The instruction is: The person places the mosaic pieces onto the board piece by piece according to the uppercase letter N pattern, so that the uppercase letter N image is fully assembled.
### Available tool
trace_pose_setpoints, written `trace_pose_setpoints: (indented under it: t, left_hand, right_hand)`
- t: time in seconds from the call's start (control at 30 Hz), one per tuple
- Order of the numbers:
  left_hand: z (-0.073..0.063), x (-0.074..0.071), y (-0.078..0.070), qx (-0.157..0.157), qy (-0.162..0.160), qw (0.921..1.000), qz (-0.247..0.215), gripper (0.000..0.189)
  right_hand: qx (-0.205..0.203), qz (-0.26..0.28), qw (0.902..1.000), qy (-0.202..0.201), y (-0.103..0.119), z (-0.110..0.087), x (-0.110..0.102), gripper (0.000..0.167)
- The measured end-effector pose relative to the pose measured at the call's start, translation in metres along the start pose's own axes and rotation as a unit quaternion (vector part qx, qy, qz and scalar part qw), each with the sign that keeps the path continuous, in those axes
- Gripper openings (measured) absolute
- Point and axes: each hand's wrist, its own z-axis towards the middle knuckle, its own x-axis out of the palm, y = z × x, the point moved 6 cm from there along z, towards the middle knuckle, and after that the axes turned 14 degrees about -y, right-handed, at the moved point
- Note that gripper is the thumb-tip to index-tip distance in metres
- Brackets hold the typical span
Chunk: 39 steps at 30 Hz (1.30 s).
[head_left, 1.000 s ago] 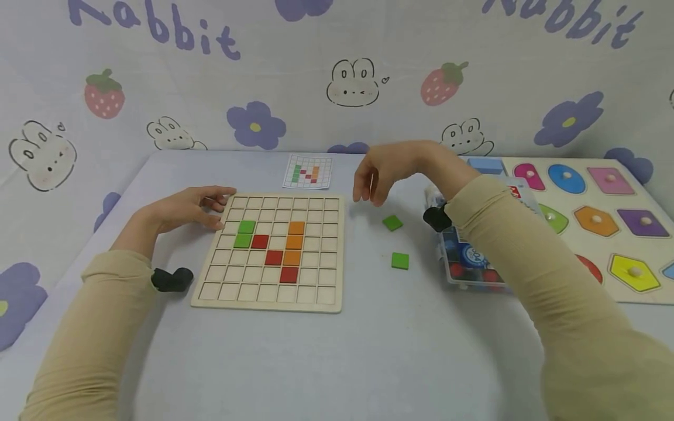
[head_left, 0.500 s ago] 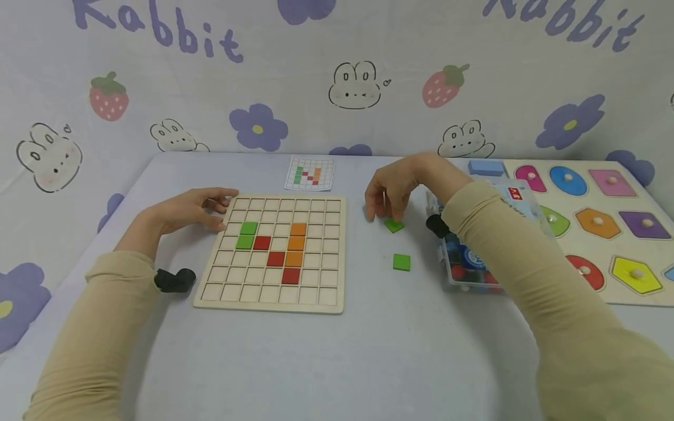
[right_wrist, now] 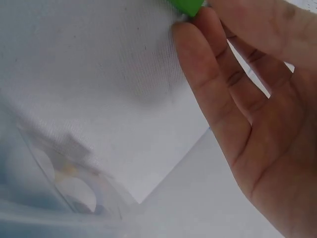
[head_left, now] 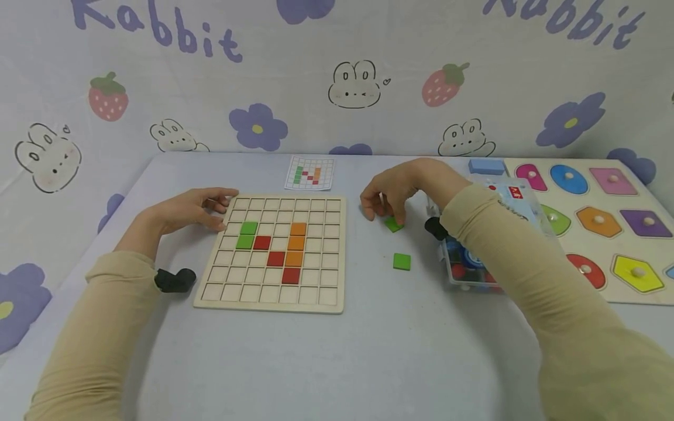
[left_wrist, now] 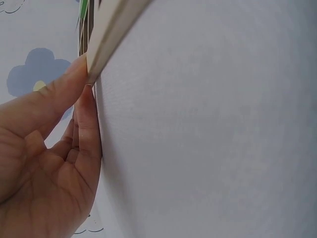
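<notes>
A wooden grid board (head_left: 221, 292) lies left of centre, with green, red and orange square tiles set in some cells. My left hand (head_left: 184, 210) rests at its upper left edge, thumb and fingertips against the rim. In the left wrist view the thumb (left_wrist: 54, 99) touches the board's edge (left_wrist: 111, 37). Right of the board, my right hand (head_left: 392, 187) reaches down, thumb and fingers bent round a green tile (head_left: 392, 225) at the tabletop. The right wrist view has that tile (right_wrist: 187, 5) at the fingertips, mostly out of frame. Another green tile (head_left: 402, 261) lies nearer.
Behind the board is a small pattern card (head_left: 309, 173) with green, red and orange squares. A clear plastic box (head_left: 458, 269) sits partly under the right forearm. Beyond it are a blue block (head_left: 486, 167) and a knobbed shape puzzle (head_left: 605, 245).
My right hand has moved down from above the table onto the farther green tile, its fingers closing in on it. The left hand stays at the board's edge.
</notes>
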Motion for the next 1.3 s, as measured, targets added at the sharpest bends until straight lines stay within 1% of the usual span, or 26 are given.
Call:
trace_pose_setpoints:
  t: [0.17,0.3,0.5,0.63,0.77,0.93,1.03,1.3]
  left_hand:
    - [-0.0011,-0.0004,-0.0014,0.003,0.001,1.0000,0.002,0.084]
    - [-0.0012,-0.0003,-0.0010,0.002,0.001,1.0000,0.002,0.084]
    - [0.0004,-0.0001,0.0028,-0.002,0.000,1.0000,-0.006,0.086]
    - [0.0010,0.0000,0.0047,0.000,0.000,1.0000,-0.005,0.086]
    - [0.0017,0.0001,0.0057,0.002,0.002,1.0000,-0.007,0.085]
    - [0.0013,-0.0004,0.0046,0.005,0.000,1.0000,-0.004,0.086]
    - [0.0004,-0.0005,0.0031,0.006,-0.003,1.0000,-0.005,0.086]
    - [0.0011,-0.0002,0.0040,0.004,-0.004,1.0000,-0.008,0.085]
  right_hand:
    - [0.007,-0.007,0.9998,-0.015,0.0002,0.0009,0.0017,0.049]
    - [0.008,-0.019,0.9994,-0.027,0.0012,0.0016,0.0028,0.049]
    - [-0.006,-0.032,0.9984,-0.047,0.0052,0.0060,0.0034,0.045]
    - [-0.018,-0.023,0.9979,-0.059,0.0084,0.0075,0.0029,0.041]
    - [-0.013,-0.002,0.9986,-0.050,0.0085,0.0059,0.0028,0.039]
    - [0.003,-0.001,0.9998,-0.022,0.0031,0.0026,0.0029,0.041]
    - [0.007,0.003,0.9999,-0.015,0.0008,0.0023,0.0032,0.042]
    - [0.000,-0.018,0.9995,-0.027,0.0018,0.0052,0.0052,0.037]
